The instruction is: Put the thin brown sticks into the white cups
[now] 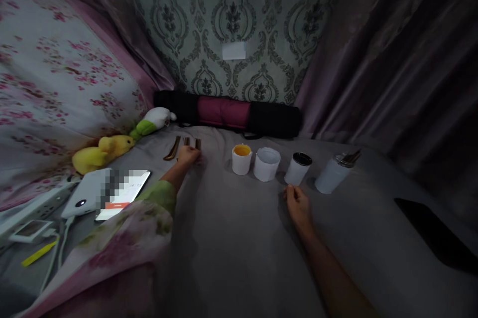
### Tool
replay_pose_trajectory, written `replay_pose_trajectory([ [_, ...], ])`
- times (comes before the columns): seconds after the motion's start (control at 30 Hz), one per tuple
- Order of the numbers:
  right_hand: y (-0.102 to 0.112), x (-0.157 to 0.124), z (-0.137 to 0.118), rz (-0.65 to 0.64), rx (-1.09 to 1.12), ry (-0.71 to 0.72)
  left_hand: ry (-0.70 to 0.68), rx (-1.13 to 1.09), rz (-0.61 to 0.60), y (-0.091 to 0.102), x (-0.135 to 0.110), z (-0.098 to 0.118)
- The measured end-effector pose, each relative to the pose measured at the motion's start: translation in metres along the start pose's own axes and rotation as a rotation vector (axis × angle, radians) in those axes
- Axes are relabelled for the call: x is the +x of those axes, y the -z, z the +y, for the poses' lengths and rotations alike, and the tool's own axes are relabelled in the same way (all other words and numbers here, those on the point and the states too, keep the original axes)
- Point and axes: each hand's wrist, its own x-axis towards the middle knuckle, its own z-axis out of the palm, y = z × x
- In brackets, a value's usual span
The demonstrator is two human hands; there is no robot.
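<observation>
My left hand [189,155] is closed over the lower ends of slim gold-brown pieces with tine-like tops, perhaps forks; its fingers hide what they grip. Left of it lies a similar gold-brown bundle [172,148]. My right hand [298,203] rests on the grey sheet, fingers curled in, with nothing visible in them. Just beyond it stands a white container with a dark top [298,168]. Further left are a white cup with an orange-yellow inside [241,159] and a wider white cup [267,164]. At the right, a tilted-looking pale container [334,173] holds several thin brown pieces.
A black and maroon roll bag [224,111] lies along the wall. Soft toys [102,152], a lit phone [123,196], a white power bank [86,193] and a power strip [37,213] are on the left. A flat black object [435,233] lies at right.
</observation>
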Motion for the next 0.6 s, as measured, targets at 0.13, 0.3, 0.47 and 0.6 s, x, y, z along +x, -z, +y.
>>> replay_pose_trajectory([
  [0.13, 0.001, -0.002, -0.002, 0.001, 0.001, -0.003, 0.073, -0.188, -0.003, -0.006, -0.011, 0.002],
  [0.3, 0.002, -0.003, -0.005, -0.001, 0.008, 0.024, 0.122, -0.371, -0.036, -0.012, -0.019, -0.002],
  [0.47, -0.001, 0.000, 0.002, 0.004, 0.007, 0.010, 0.167, -0.484, -0.092, -0.017, -0.025, -0.006],
  [0.6, -0.001, 0.001, 0.004, 0.001, 0.014, 0.008, 0.176, -0.547, -0.135, -0.018, -0.033, -0.007],
])
